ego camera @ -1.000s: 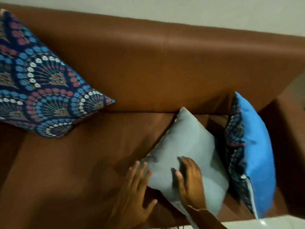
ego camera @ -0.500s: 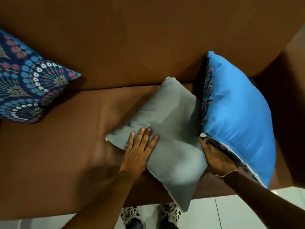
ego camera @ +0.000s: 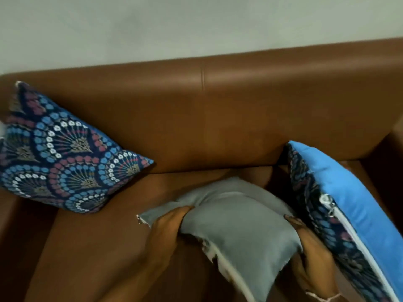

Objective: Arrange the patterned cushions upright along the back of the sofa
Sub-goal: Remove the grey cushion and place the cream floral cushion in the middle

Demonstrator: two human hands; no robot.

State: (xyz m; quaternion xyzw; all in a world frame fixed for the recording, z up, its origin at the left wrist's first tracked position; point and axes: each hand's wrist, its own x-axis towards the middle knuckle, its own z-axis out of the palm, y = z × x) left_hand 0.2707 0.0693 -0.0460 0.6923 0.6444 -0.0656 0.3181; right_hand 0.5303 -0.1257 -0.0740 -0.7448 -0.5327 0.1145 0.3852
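Note:
A grey-backed cushion lies on the seat of the brown sofa, its plain side up and a white zip edge toward me. My left hand grips its left edge, pinching the fabric. My right hand holds its right edge, wedged against a blue-backed patterned cushion that stands on edge at the right end. A patterned cushion with fan motifs leans against the backrest at the left, tilted on a corner.
A pale wall rises behind the backrest. The right armrest stands just beyond the blue-backed cushion. Bare seat leather lies between the left cushion and my hands.
My hands went from lying flat on the grey-backed cushion to gripping its two side edges, and it has bunched and lifted a little. My view tilted up, showing the wall again.

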